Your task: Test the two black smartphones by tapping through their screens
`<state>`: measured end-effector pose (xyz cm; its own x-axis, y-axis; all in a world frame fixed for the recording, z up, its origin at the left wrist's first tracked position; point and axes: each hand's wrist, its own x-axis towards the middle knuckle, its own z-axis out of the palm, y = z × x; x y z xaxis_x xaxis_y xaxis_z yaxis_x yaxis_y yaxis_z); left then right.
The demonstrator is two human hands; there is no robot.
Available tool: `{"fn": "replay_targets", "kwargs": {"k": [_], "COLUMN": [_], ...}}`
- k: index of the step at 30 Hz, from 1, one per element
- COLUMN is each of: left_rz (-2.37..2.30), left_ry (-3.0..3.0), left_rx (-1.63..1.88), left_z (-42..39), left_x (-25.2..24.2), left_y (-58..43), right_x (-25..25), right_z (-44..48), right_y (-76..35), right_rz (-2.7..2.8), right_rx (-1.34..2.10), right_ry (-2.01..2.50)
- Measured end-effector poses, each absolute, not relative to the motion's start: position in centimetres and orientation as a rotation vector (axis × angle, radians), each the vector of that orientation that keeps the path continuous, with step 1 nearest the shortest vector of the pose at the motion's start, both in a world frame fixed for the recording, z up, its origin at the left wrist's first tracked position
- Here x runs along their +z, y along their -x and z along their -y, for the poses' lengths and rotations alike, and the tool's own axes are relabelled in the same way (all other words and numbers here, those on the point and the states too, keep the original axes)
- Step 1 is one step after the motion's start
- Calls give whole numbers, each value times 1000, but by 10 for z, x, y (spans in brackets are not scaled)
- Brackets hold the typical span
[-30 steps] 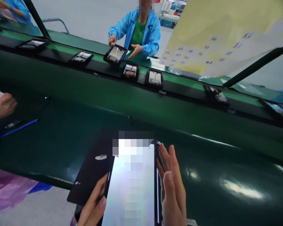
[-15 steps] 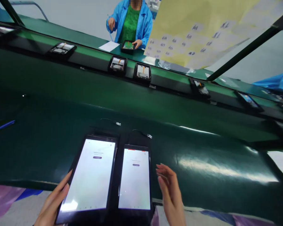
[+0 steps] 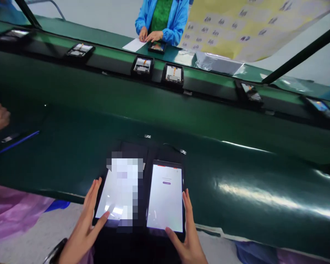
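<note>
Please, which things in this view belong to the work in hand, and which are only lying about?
In the work:
left hand
right hand
left lit phone
right lit phone

Lying about:
blue pen
white paper sheet

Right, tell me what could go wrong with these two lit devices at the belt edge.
The left device and right device lie close together at the near edge of the green conveyor belt, so either might slip over that edge or knock against the other. The bare left hand and right hand are at the devices' lower ends, so they could smudge the screens or trigger stray touches.
</note>
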<state>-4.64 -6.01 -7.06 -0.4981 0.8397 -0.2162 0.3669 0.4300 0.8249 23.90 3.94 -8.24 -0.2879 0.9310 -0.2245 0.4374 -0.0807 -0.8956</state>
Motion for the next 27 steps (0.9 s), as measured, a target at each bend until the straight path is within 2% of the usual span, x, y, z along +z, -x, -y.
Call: {"fn": "replay_targets", "kwargs": {"k": [9,15,20,27], "left_rz": [-2074,-2229,-2315,-2295], "left_ry": [-977,-1660,-1848,-1783], "left_rx": [839,539,553,696], "left_z": [62,88,104,107], "left_x": [-68,-111,-142,-143], "left_y": [50,67,72,69], "right_x": [-78,-103,-130,-143], "right_z": [-46,-31,-21,-22], "right_y": [-228,-253,-270,-265], "right_rz": [1715,1814,2141,2212], "right_rx": [1240,1258,967,646], "right_ry": [1510,1509,1514,1538]}}
